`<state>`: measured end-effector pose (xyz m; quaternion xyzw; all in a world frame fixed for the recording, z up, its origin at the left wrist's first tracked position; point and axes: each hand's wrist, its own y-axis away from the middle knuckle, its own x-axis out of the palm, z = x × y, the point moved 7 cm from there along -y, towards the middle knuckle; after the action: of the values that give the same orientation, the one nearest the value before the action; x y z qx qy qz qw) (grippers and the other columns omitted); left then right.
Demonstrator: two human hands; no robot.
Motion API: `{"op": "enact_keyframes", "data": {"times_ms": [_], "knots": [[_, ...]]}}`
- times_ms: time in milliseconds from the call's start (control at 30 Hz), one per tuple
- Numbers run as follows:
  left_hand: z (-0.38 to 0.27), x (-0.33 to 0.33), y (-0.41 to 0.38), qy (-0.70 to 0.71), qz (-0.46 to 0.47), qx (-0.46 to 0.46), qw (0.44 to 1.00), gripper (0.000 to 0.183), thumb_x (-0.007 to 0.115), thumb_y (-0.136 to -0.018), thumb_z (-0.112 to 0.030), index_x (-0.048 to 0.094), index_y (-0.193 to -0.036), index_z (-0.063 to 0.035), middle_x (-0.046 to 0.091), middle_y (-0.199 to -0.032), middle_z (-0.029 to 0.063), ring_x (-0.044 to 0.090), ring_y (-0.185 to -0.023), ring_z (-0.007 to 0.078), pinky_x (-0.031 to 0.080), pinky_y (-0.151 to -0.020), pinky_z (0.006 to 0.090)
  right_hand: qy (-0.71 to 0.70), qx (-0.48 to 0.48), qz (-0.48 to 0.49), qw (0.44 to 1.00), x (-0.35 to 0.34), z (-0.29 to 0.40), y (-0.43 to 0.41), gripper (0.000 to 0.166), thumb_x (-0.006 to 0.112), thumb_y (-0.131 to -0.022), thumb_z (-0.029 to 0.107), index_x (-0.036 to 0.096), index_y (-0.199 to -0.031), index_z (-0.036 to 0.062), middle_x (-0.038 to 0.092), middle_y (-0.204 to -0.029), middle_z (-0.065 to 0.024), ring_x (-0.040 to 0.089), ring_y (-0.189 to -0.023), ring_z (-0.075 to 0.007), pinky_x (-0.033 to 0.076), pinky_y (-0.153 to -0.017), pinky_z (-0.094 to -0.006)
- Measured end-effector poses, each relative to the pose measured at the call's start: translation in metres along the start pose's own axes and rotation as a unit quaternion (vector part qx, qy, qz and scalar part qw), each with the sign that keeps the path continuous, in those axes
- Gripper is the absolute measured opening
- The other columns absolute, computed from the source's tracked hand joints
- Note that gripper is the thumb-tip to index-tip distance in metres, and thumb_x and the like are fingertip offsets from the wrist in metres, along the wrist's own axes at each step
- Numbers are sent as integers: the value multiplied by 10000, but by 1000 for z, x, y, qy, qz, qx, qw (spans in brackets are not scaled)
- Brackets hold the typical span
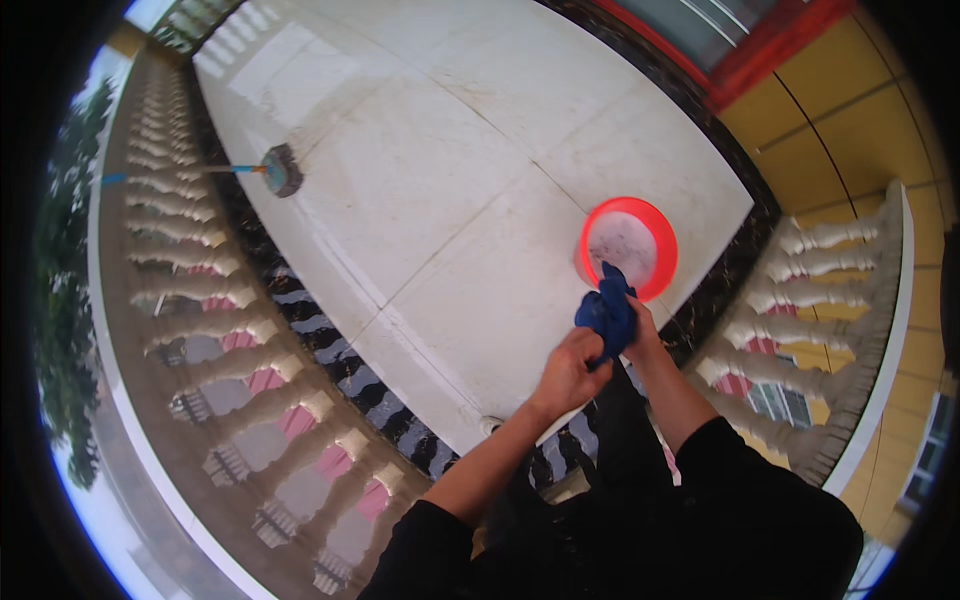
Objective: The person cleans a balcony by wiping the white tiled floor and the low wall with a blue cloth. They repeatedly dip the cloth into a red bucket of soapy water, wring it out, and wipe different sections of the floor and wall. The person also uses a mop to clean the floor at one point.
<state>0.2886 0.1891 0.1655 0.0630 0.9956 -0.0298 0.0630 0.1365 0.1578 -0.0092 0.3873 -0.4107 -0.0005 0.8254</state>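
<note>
A dark blue cloth (pixel 616 311) is bunched between my two hands, above the near rim of a red bucket (pixel 667 262). My left hand (pixel 571 371) grips its lower left end. My right hand (pixel 643 330) is closed around its right side, with the fingers partly hidden behind the fabric. One tip of the cloth overlaps the bucket's opening in the view; whether it touches the liquid I cannot tell. Inside the bucket is whitish, foamy water (pixel 622 244) with dark specks.
The bucket stands on a pale tiled balcony floor (pixel 442 187). A floor brush (pixel 282 171) rests at the left, its handle leaning on the stone balustrade (pixel 187 285). Another balustrade (pixel 810 315) is at my right. A yellow tiled wall (pixel 840 127) and a red-framed window (pixel 720 45) stand beyond.
</note>
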Motion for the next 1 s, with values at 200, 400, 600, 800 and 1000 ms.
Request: {"op": "enact_keyframes", "data": {"times_ms": [200,400,600,800,1000], "knots": [[74,73,-91,-28,-28,-65,997,164,595,-708,-10,431,-720,-8,554,-858,131,508,-631,192,425,-585,290,-15,-39,-138,990,-87,58,-34,362,452,-882,306,509,-1125,44,592,-1047,-92,580,-954,-207,457,-856,-352],[171,111,-167,-142,-4,-185,972,201,598,-737,-125,465,-855,-31,573,-782,175,554,-675,337,437,-601,383,224,-39,-313,922,-132,113,-68,490,554,-835,315,449,-1226,41,604,-1028,-107,580,-972,-229,452,-817,-303],[277,121,-185,-280,44,-276,918,296,545,-726,-60,462,-1009,-88,544,-1044,156,548,-927,333,448,-761,412,594,13,-317,739,-174,122,-96,655,590,-755,359,359,-1318,117,347,-1292,-272,363,-1208,-365,380,-936,-387],[328,177,-199,-378,192,-219,879,547,585,-750,-123,393,-1257,-193,255,-1371,132,351,-1195,352,399,-888,453,710,-121,-228,656,-182,108,-126,645,610,-728,230,357,-1318,163,212,-1359,-278,341,-1200,-415,387,-934,-421],[391,191,-191,-509,303,-240,769,783,692,-644,-215,300,-1322,-235,169,-1412,126,236,-1263,366,296,-969,484,695,54,-227,680,-239,61,-165,598,601,-740,279,400,-1295,190,234,-1374,-235,361,-1186,-407,384,-935,-411]]}}
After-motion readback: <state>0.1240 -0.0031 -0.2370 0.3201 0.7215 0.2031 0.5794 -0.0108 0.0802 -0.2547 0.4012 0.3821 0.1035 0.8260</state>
